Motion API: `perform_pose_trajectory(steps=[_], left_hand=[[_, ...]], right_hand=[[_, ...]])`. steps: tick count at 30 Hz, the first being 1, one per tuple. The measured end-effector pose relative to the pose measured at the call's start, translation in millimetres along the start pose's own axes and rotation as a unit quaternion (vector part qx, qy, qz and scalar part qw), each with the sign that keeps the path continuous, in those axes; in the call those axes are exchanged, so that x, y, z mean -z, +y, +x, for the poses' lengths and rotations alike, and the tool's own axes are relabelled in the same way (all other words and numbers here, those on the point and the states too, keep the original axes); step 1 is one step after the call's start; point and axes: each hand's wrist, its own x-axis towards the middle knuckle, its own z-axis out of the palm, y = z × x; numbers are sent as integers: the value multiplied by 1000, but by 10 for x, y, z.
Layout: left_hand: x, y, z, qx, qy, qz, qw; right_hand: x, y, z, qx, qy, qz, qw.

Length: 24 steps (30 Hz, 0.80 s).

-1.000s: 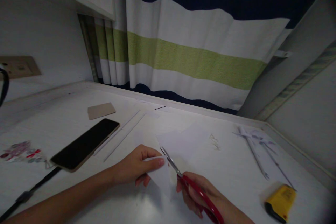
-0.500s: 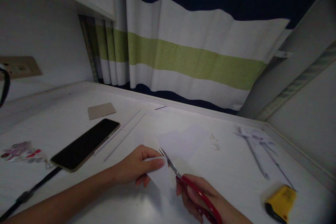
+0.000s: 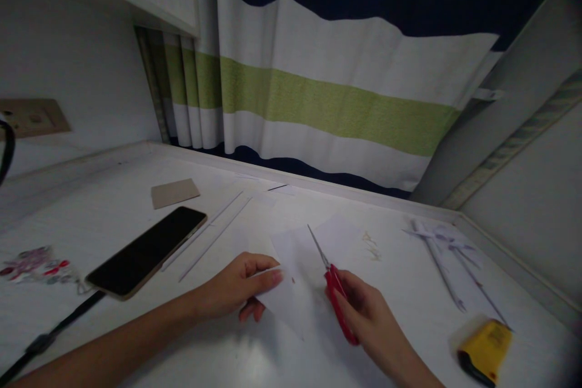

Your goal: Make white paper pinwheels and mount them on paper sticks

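My left hand pinches a small piece of white paper between thumb and fingers, held above the desk. To its right, my right hand is closed round the red handles of a pair of scissors. The scissor blades look closed, point up and away from me, and are apart from the held paper. Beyond the hands, white paper sheets lie flat on the desk, partly behind the blades.
Left of my hands lie a black phone, two thin white sticks, a grey-brown card and small trinkets. On the right are a white paper construction, a yellow tool and small rubber bands.
The scissors have moved away from the paper, to the right and upward, and their blades have swung to point more upward. My left hand stays nearly in place with the paper.
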Motion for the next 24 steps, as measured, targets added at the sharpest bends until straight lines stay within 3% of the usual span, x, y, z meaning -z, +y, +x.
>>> perform_pose_trajectory(steps=[3,5,16,24], left_hand=[[-14,-14,3,-7,-43,-29,999],[-27,-22,1,6,-75,-52,996],[-31,-43,17,27,-136,-87,986],[-64,-30,37,24,-81,-97,992]], right_hand=[[71,7,22,21,37,-198,979],[77,15,22,25,43,-250,967],[-11,214,25,34,39,-334,941],[-60,211,52,78,21,-406,910]])
